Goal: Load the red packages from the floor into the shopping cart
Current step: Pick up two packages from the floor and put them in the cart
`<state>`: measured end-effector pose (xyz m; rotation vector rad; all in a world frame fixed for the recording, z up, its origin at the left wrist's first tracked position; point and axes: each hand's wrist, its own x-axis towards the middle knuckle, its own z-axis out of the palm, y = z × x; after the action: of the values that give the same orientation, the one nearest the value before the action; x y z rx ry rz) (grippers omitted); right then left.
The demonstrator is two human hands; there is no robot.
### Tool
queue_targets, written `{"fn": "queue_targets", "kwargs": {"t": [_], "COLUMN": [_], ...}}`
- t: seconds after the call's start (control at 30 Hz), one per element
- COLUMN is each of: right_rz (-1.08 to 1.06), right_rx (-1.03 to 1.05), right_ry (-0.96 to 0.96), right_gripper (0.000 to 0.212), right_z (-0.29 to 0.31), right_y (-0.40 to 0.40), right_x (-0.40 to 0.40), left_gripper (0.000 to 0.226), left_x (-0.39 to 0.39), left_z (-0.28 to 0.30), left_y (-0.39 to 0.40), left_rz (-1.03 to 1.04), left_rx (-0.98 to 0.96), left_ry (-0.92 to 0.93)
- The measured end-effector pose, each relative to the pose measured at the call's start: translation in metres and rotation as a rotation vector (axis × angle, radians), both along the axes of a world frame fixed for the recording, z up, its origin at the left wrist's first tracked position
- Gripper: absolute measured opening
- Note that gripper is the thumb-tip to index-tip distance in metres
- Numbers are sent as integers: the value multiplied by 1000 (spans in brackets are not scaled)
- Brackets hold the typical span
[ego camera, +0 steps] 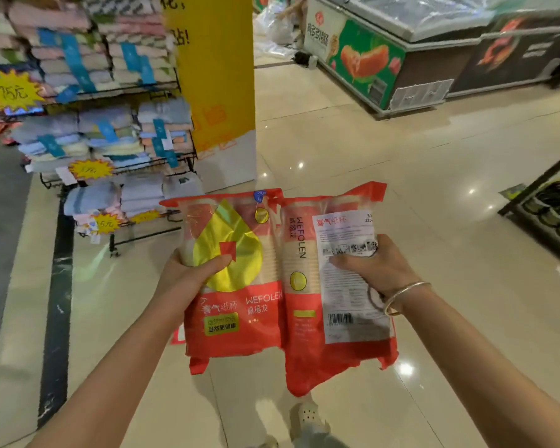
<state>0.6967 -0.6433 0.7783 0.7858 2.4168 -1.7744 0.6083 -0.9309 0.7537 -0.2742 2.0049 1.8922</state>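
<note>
Floor (353, 147): glossy tile, open aisle. Freezer chest (434, 53) far beyond packages, towel rack (104, 130) beyond them to left. Shopping cart not in view.

Two red packages side by side, touching, held above floor: left package (236, 318) front out, right package (307, 337) label out.

Left hand (191, 270) clamped on left package, right hand (375, 266) clamped on right package.

Risk: one-hand pinch on slick film, package may slip; shoe (307, 415) below packages, slippery floor while carrying.

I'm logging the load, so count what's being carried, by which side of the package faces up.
Red package, front side up: 1, in the left hand
Red package, back label up: 1, in the right hand
Total: 2
</note>
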Motion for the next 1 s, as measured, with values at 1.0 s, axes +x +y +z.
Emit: {"fn": "queue_targets", "kwargs": {"t": [1.0], "right_rz": [-993], "right_rx": [65], "right_ry": [261], "right_gripper": [33], "right_z": [90], "right_y": [347], "right_x": [470], "left_gripper": [80], "left_x": [263], "left_z": [98], "left_y": [568], "left_rz": [-1066], "left_rx": [185], "left_ry": [218]}}
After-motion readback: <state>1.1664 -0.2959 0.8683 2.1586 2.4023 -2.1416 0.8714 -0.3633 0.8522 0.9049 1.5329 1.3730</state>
